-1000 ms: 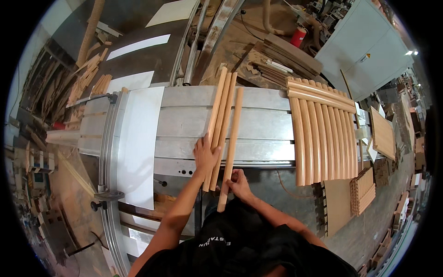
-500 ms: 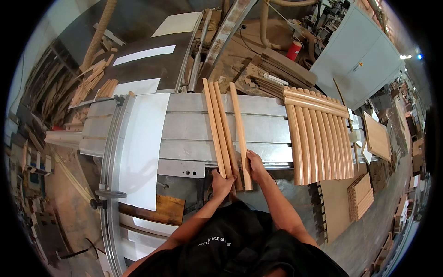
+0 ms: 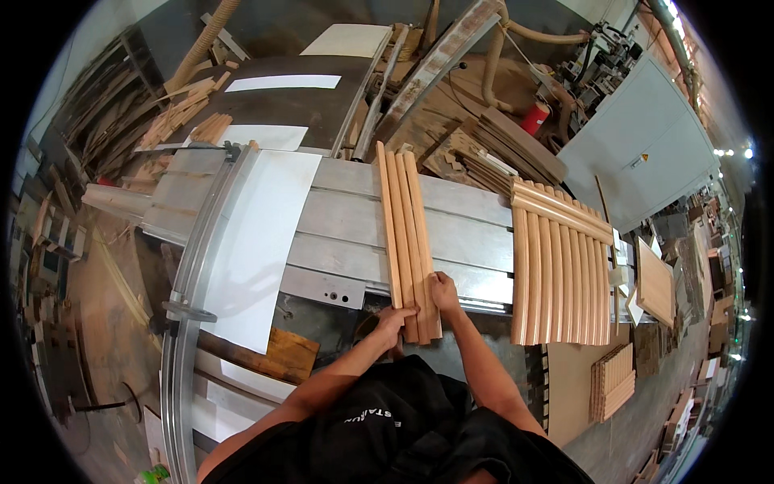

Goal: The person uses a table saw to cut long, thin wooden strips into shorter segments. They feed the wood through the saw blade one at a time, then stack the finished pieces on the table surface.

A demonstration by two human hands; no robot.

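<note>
Several long, light-brown wood strips (image 3: 409,234) lie side by side across the grey metal sliding table (image 3: 347,212), their near ends jutting past its front edge towards me. My left hand (image 3: 395,319) is closed around the left side of the strips near those ends, with its thumb over the top. My right hand (image 3: 443,292) grips the rightmost strip at its outer edge, a little farther up. Its fingertips are partly hidden by the wood. To the right, a neat row of rounded strips (image 3: 560,274) rests on the table, with more strips (image 3: 563,211) laid crosswise over its far end.
A metal fence rail (image 3: 197,242) and a white board (image 3: 262,242) occupy the left side. Behind are a dark tabletop (image 3: 290,103), wood offcuts (image 3: 181,113) and a slanted metal beam (image 3: 439,68). A grey cabinet (image 3: 637,137) and a lower strip stack (image 3: 613,383) are at right.
My right hand has brought the separate strip leftward against the others, closing the gap between them. The whole view has shifted and turned slightly.
</note>
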